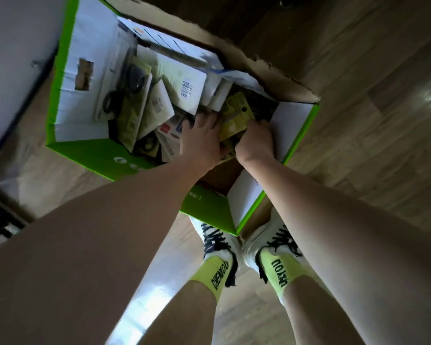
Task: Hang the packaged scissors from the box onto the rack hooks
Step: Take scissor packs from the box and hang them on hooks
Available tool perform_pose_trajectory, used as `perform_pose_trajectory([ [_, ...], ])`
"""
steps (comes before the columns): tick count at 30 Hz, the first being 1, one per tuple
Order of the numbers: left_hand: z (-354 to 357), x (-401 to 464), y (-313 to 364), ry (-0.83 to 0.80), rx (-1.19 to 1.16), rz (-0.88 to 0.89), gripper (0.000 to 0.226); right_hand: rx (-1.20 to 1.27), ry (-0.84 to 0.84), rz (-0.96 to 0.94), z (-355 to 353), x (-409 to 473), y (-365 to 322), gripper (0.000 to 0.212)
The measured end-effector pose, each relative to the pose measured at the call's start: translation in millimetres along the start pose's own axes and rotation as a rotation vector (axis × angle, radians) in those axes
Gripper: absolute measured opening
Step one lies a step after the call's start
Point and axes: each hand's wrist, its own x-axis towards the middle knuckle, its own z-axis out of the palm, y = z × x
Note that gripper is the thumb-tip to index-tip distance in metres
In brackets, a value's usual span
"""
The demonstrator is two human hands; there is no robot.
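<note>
An open green-and-white cardboard box (85, 150) stands on the floor, filled with several packaged scissors on white and yellow cards. Both my arms reach down into its near right corner. My left hand (202, 138) lies on the packages with fingers spread. My right hand (255, 140) is curled round the lower end of a yellow packaged pair of scissors (237, 115), which stands tilted between the two hands. No rack hooks show in this view.
A white card with a barcode (184, 88) and black-handled scissors (132, 80) lie further back in the box. My feet in white shoes and yellow-green socks (217, 275) stand just before the box on the wooden floor (371, 120). A white wall (15, 58) runs along the left.
</note>
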Motion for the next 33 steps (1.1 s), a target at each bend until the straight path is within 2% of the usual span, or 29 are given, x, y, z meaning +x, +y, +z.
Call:
perform_pose_trajectory([
  [5,1,-8,-13,-0.006,0.188,0.014,0.067,0.011,0.085,0.006,10,11,7,0.046],
  [9,8,-17,-30,-0.099,0.240,0.003,0.055,-0.090,-0.016,0.073,7,18,0,0.071],
  [13,11,-18,-31,-0.118,0.265,0.004,0.053,-0.097,-0.026,0.097,4,20,-6,0.088],
  [15,12,-15,-27,-0.098,0.236,-0.011,0.059,-0.131,-0.021,0.072,5,22,-6,0.090],
  [17,14,-12,-23,-0.062,0.182,-0.060,0.080,-0.169,0.010,0.074,6,24,-5,0.089],
  [19,17,-10,-19,-0.024,0.155,-0.084,0.090,-0.218,0.042,0.061,6,26,-4,0.083],
  [22,19,-7,-15,-0.021,0.170,-0.089,0.081,-0.270,0.065,0.034,5,28,-3,0.070],
  [26,19,-15,-12,0.004,0.205,-0.082,0.056,-0.253,0.019,0.047,-3,30,-3,0.068],
  [33,13,-36,-7,-0.013,-0.027,-0.117,0.079,-0.364,-0.059,0.043,-4,23,-5,0.092],
])
